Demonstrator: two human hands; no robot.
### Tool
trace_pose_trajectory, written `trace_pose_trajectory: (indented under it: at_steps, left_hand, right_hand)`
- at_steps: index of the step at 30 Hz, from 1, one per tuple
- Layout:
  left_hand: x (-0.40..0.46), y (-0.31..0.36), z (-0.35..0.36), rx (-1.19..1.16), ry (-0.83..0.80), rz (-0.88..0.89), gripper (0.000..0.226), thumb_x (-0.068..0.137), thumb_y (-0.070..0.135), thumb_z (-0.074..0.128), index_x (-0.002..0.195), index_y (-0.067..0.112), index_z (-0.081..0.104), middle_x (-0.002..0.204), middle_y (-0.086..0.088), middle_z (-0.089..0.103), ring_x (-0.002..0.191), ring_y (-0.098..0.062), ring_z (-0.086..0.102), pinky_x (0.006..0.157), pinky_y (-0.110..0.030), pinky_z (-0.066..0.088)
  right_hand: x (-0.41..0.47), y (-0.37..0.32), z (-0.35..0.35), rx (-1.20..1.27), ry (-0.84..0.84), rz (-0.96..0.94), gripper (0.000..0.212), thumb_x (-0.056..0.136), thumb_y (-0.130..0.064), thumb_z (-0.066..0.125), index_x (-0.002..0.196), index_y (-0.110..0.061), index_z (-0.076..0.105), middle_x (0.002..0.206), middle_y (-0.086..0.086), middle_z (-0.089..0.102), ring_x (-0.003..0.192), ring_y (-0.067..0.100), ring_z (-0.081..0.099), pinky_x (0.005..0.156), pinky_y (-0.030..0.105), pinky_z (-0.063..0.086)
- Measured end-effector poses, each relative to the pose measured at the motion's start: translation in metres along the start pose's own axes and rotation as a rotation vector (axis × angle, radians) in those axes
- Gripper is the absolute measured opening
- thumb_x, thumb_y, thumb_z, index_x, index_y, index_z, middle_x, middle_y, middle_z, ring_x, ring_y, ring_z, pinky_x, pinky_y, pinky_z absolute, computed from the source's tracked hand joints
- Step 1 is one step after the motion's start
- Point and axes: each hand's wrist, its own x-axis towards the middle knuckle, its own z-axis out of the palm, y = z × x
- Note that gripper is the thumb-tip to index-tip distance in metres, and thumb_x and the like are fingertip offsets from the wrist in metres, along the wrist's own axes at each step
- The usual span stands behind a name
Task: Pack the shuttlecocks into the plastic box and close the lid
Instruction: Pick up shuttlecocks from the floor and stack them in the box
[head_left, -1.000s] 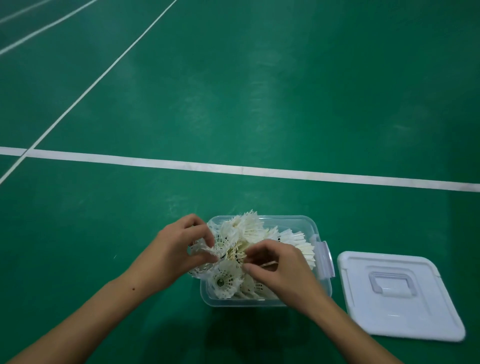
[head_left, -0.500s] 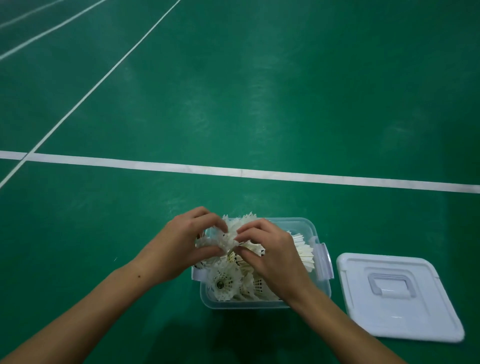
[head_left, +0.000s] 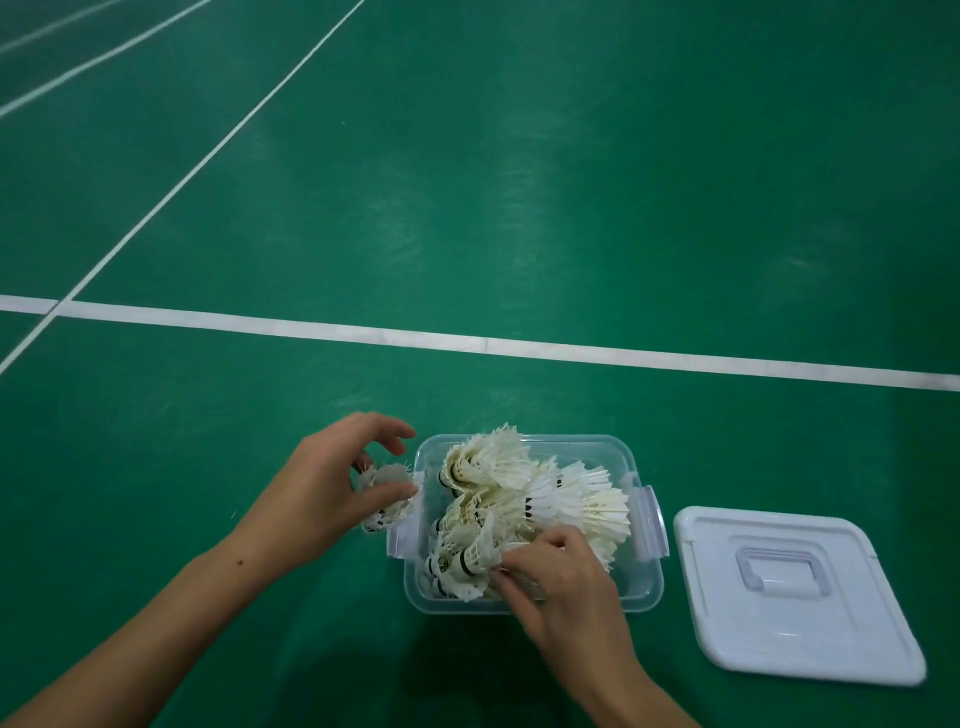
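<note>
Shuttlecocks (head_left: 524, 499) are heaped in the clear plastic box (head_left: 641, 597), their feathers rising above its rim, while one loose shuttlecock (head_left: 387, 493) is pinched by the left hand (head_left: 332, 493) just outside the box's left wall. Another is gripped at the near edge of the pile by the right hand (head_left: 561, 587). With the lid (head_left: 795, 587) laid apart on the floor, feathers could be crushed or the latches left unseated if it is pressed down over so high a heap.

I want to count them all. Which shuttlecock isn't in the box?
The shuttlecock gripped in the left hand, held just outside the plastic box's left wall. All the others are piled inside.
</note>
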Motion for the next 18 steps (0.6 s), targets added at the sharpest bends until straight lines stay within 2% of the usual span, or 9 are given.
trace_pose_trajectory:
  at_steps: [2, 4, 9, 12, 15, 18]
  left_hand:
    - [0.001, 0.000, 0.001, 0.012, 0.004, 0.007, 0.043, 0.079, 0.035, 0.088, 0.116, 0.039, 0.066, 0.107, 0.023, 0.067, 0.087, -0.008, 0.062, 0.069, -0.012, 0.046]
    - [0.003, 0.001, 0.004, 0.017, -0.005, 0.023, 0.038, 0.079, 0.036, 0.088, 0.111, 0.036, 0.067, 0.106, 0.022, 0.067, 0.086, -0.008, 0.062, 0.069, -0.011, 0.046]
    - [0.005, 0.007, 0.015, 0.032, -0.045, 0.050, 0.031, 0.080, 0.045, 0.084, 0.105, 0.041, 0.068, 0.106, 0.025, 0.066, 0.088, -0.007, 0.063, 0.071, -0.012, 0.046]
    - [0.006, 0.011, 0.021, 0.053, -0.069, 0.052, 0.028, 0.081, 0.045, 0.084, 0.102, 0.041, 0.067, 0.104, 0.026, 0.065, 0.089, -0.004, 0.063, 0.073, -0.015, 0.047]
    - [0.008, 0.016, 0.026, 0.063, -0.074, 0.053, 0.022, 0.083, 0.046, 0.083, 0.097, 0.040, 0.067, 0.100, 0.026, 0.065, 0.089, -0.002, 0.062, 0.074, -0.020, 0.051]
    - [0.012, 0.023, 0.028, 0.073, -0.072, 0.058, 0.020, 0.085, 0.043, 0.083, 0.094, 0.040, 0.066, 0.096, 0.025, 0.064, 0.088, 0.000, 0.061, 0.074, -0.018, 0.047]
  right_hand:
    - [0.006, 0.002, -0.002, 0.045, -0.046, 0.062, 0.024, 0.084, -0.051, 0.067, 0.102, -0.040, 0.078, 0.086, -0.036, 0.048, 0.090, -0.001, 0.055, 0.075, 0.026, 0.058]
    - [0.012, 0.004, -0.002, 0.047, -0.154, 0.076, 0.034, 0.085, -0.056, 0.060, 0.111, -0.043, 0.076, 0.092, -0.034, 0.045, 0.094, -0.005, 0.052, 0.082, 0.024, 0.057]
    - [0.019, 0.005, 0.001, 0.004, -0.317, 0.072, 0.036, 0.087, -0.060, 0.057, 0.116, -0.044, 0.073, 0.096, -0.025, 0.050, 0.098, 0.004, 0.048, 0.085, 0.025, 0.050]
    - [0.024, 0.007, -0.006, 0.042, -0.396, 0.086, 0.038, 0.089, -0.063, 0.056, 0.117, -0.043, 0.073, 0.099, -0.028, 0.047, 0.103, 0.003, 0.047, 0.094, 0.026, 0.050]
    - [0.023, 0.011, -0.016, 0.134, -0.409, 0.076, 0.035, 0.091, -0.059, 0.067, 0.121, -0.042, 0.070, 0.110, -0.031, 0.054, 0.109, -0.006, 0.049, 0.100, 0.025, 0.048]
    - [0.022, 0.012, -0.029, 0.202, -0.362, 0.080, 0.034, 0.088, -0.057, 0.072, 0.119, -0.043, 0.070, 0.112, -0.034, 0.061, 0.111, -0.008, 0.053, 0.095, 0.021, 0.051]
